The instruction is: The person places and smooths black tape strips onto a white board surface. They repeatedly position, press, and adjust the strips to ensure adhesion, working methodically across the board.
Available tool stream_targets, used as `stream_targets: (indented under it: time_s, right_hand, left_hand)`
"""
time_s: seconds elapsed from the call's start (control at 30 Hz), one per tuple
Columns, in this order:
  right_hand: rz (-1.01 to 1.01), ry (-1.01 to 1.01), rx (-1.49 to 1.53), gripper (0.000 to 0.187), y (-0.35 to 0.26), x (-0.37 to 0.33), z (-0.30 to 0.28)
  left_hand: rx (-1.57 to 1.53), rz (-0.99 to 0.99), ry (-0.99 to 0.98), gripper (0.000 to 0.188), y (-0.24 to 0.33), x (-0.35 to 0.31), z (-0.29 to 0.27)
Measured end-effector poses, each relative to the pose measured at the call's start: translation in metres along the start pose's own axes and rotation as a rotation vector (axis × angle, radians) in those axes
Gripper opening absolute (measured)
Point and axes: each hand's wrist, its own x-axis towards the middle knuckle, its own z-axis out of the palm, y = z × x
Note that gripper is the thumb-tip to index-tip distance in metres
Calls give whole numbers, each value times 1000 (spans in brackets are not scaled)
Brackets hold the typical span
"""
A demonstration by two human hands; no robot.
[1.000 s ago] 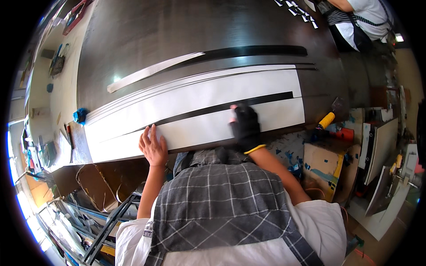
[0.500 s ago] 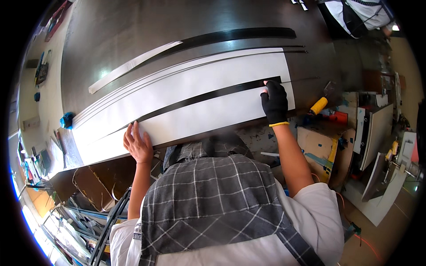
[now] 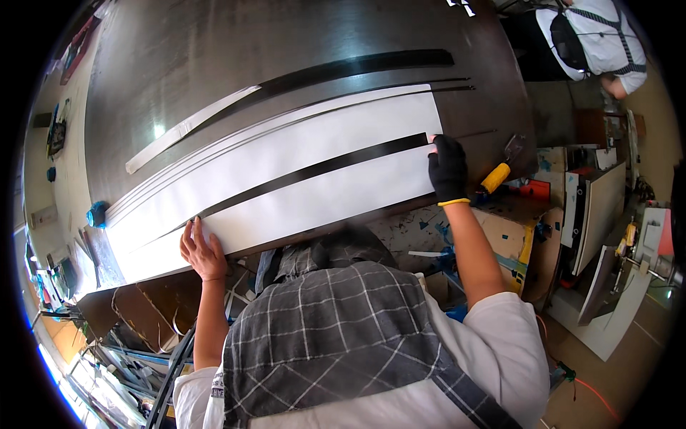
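A long white panel (image 3: 321, 187) lies on a dark table, with a black strip (image 3: 321, 167) running lengthwise across it. My bare left hand (image 3: 204, 250) rests with stretched fingers on the panel, fingertips touching the strip's left end. My right hand (image 3: 448, 170), in a black fingerless glove with a yellow cuff, is at the panel's right edge. Its fingers are curled together beside the strip's right end, where a thin dark rod (image 3: 475, 134) sticks out. Whatever they grip is hidden.
Beyond the panel lie a wide black strip (image 3: 357, 66) and a pale strip (image 3: 193, 127). A yellow-handled tool (image 3: 496, 177) is right of my glove, and a blue round object (image 3: 97, 214) sits far left. Another person (image 3: 593, 39) stands at the back right.
My right hand has slid rightward along the black strip to just past its end. My left hand stays by the left end. The whole view has shifted slightly.
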Motion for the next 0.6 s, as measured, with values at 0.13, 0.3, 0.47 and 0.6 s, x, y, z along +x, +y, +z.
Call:
stream_targets:
  time_s: [0.13, 0.3, 0.47, 0.6]
  right_hand:
    - [0, -26, -28, 27, -11, 4, -1]
    - [-152, -65, 97, 28, -122, -17, 33]
    - [-353, -206, 362, 28, -300, -32, 75]
    - [-382, -413, 413, 21, -434, -25, 92]
  left_hand:
    - [-12, -39, -30, 52, -9, -8, 3]
    - [-40, -43, -36, 56, -5, -2, 1]
    - [-371, -75, -55, 62, -11, -1, -18]
    - [-634, -157, 39, 60, -43, -17, -35]
